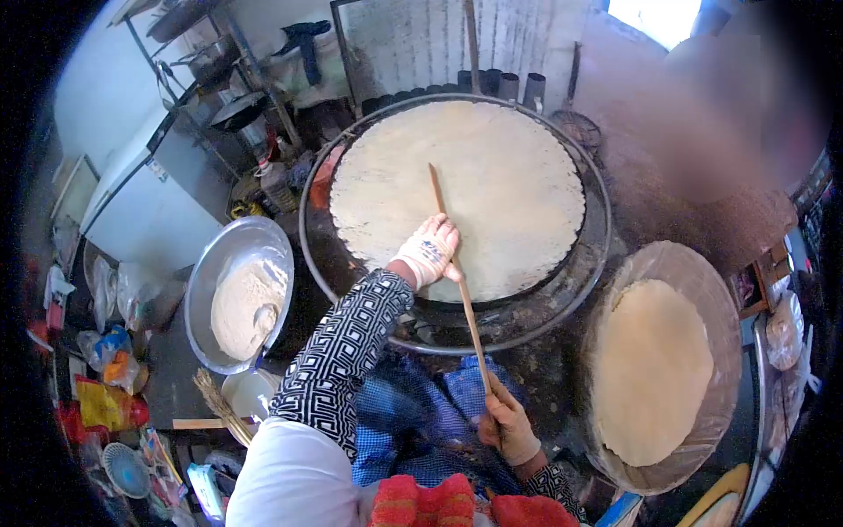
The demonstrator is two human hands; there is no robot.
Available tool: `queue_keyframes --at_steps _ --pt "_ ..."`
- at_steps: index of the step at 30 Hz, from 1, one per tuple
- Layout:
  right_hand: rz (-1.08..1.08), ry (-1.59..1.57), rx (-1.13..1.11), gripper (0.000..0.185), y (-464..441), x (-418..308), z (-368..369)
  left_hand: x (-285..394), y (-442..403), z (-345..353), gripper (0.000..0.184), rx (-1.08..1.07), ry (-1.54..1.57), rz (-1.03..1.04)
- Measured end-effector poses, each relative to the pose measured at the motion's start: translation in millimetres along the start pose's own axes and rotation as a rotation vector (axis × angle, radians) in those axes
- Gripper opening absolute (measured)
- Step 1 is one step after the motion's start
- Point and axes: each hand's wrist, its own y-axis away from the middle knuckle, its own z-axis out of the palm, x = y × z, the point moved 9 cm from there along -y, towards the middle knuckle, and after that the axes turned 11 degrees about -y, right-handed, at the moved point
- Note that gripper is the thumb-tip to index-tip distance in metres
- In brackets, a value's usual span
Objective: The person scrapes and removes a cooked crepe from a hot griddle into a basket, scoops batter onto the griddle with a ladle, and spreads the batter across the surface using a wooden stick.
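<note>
A large round griddle carries a wide, thin sheet of pale batter (492, 167) that covers nearly all of its surface. My left hand (429, 250), in a whitish glove, is closed on a long wooden stick (471, 318) over the near part of the sheet. Lower down, close to my body, my right hand (509, 422), also gloved, grips the stick's near end. The far end of the stick lies over the middle of the sheet.
At left is a metal basin (202, 303) of batter with a ladle, above a white bucket (248, 393) and a straw brush (219, 404). A plastic-lined basket (724, 351) with flat pale rounds stands at right. A metal ring (606, 237) surrounds the griddle. A blurred area fills the upper right.
</note>
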Motion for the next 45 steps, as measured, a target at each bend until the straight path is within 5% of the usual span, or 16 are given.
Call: queue_keyframes --at_steps 10,14,15,17,20,22,28,32,38,41,44,45 --pt "-0.030 0.499 -0.074 0.055 -48 44 32 -97 129 9 0.095 0.017 -0.058 -0.225" --pt "-0.285 0.784 -0.195 0.057 -35 50 41 -101 179 4 0.105 0.072 -0.061 -0.244" --pt "-0.163 0.698 -0.087 0.058 -32 59 28 -98 176 -6 0.107 0.132 -0.056 -0.231" --pt "-0.398 0.741 -0.075 0.059 -23 44 32 -81 152 -34 0.109 0.248 0.013 -0.180" --pt "-0.400 0.651 0.082 0.058 -15 26 35 -67 91 -48 0.107 0.303 0.087 -0.084" --pt "-0.346 0.563 0.161 0.058 -30 31 27 -59 54 -5 0.106 0.069 0.043 -0.034" --pt "-0.070 0.397 0.096 0.058 -47 44 70 -104 71 24 0.107 0.056 0.021 -0.064" --pt "-0.204 0.658 -0.031 0.055 -75 50 72 -138 124 17 0.106 0.046 0.032 -0.175" --pt "-0.455 0.884 -0.016 0.054 -34 18 35 -92 231 -11 0.075 0.297 -0.028 -0.367" --pt "-0.285 0.933 0.079 0.056 -36 32 -1 -63 246 59 0.064 0.169 -0.119 -0.332" --pt "-0.332 0.987 -0.120 0.056 -48 35 40 -50 236 66 0.063 0.082 -0.082 -0.223" --pt "-0.252 1.062 -0.110 0.058 -47 37 42 -46 237 78 0.048 -0.096 -0.146 -0.256"
